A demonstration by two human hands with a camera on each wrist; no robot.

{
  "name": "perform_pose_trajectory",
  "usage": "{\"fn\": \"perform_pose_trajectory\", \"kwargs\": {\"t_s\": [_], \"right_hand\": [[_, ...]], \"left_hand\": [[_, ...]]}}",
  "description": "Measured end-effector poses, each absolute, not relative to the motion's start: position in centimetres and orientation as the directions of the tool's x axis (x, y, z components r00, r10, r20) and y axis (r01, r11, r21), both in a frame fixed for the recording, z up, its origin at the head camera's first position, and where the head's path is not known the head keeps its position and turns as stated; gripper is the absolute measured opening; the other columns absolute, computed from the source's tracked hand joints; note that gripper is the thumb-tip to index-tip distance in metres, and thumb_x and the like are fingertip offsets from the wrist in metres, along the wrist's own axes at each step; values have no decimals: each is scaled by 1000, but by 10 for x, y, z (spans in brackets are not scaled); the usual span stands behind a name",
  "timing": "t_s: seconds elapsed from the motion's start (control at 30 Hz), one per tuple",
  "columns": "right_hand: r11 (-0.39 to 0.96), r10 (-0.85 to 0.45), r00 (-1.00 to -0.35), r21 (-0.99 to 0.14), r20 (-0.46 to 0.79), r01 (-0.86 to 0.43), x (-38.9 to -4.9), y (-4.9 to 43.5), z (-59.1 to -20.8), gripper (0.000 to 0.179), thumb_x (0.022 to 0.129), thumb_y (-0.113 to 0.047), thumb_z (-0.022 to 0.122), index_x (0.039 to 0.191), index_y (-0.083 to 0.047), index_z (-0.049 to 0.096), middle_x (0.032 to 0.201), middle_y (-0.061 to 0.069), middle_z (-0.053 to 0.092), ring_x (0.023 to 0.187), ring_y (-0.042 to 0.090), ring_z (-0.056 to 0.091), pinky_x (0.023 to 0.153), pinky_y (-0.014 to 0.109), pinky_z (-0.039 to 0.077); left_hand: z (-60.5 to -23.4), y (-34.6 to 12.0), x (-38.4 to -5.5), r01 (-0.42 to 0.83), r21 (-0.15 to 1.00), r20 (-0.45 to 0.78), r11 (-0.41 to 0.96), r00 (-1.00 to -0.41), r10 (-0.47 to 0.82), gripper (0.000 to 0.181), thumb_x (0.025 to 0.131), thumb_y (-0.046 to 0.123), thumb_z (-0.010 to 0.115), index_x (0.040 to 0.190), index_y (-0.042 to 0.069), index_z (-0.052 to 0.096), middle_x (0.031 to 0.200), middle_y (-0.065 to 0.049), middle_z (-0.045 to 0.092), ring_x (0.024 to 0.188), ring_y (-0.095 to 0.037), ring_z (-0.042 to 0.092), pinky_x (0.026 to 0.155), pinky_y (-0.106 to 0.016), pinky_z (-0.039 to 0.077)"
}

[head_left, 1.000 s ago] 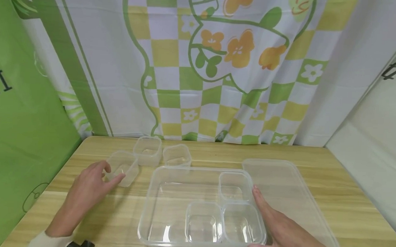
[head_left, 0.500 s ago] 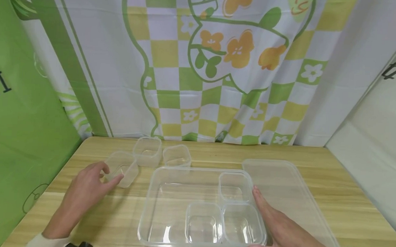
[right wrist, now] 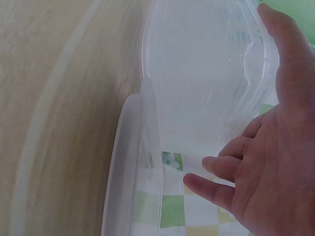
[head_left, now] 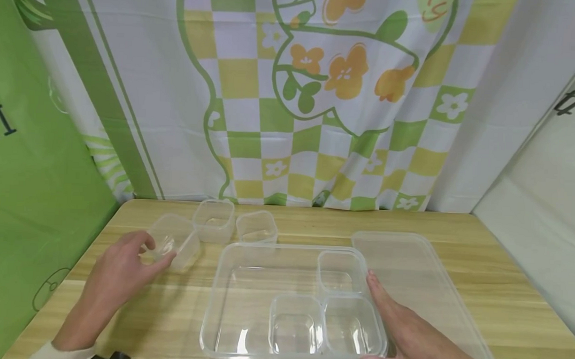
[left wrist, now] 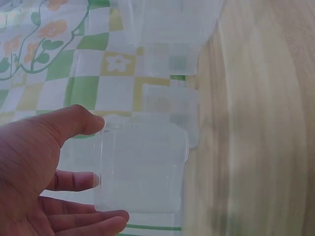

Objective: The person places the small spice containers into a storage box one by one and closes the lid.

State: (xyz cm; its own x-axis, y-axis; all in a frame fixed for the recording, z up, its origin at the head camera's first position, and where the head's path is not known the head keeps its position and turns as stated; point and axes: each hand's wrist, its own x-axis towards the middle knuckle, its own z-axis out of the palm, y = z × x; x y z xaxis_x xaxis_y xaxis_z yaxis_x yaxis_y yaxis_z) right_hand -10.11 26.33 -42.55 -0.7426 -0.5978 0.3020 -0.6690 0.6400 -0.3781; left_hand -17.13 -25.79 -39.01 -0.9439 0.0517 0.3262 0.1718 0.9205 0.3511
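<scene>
My left hand grips a small clear plastic container at the left of the table, thumb and fingers at its near side. In the left wrist view the thumb lies at a corner of this container's rim, its fingers against the side. A large clear rectangular container stands at the front middle. Inside it, toward the right, are three small square containers. My right hand rests against the large container's right side, fingers extended and thumb at the front corner.
Two more small containers, one at the back left and one beside it, stand behind the large one. A big translucent lid lies flat to the right, partly under my right hand. A patterned curtain hangs behind the wooden table.
The left hand has shifted slightly to the left, and the small container it grips has moved and tilted with it. My right hand and the large container stay put.
</scene>
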Motion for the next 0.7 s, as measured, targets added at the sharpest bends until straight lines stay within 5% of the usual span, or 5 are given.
{"fn": "perform_pose_trajectory", "kwargs": {"t_s": [0.4,0.7], "right_hand": [[655,-594,-753,-373,284,-657,-100,263,-424,125,83,-60,80,162,4,7,162,30,25,136,42,44,111,15,21],[662,-594,-754,-363,280,-656,-101,264,-425,125,83,-60,80,162,3,7,163,28,25,136,41,45,111,18,26]], "left_hand": [[-376,-250,-160,289,317,470,903,-875,115,41,84,38,83,97,6,62,124,-19,62,84,-33,67,56,-46,54],[-366,-239,-156,403,268,573,875,-797,192,41,76,31,88,95,7,62,122,-17,63,81,-30,66,54,-39,52]]}}
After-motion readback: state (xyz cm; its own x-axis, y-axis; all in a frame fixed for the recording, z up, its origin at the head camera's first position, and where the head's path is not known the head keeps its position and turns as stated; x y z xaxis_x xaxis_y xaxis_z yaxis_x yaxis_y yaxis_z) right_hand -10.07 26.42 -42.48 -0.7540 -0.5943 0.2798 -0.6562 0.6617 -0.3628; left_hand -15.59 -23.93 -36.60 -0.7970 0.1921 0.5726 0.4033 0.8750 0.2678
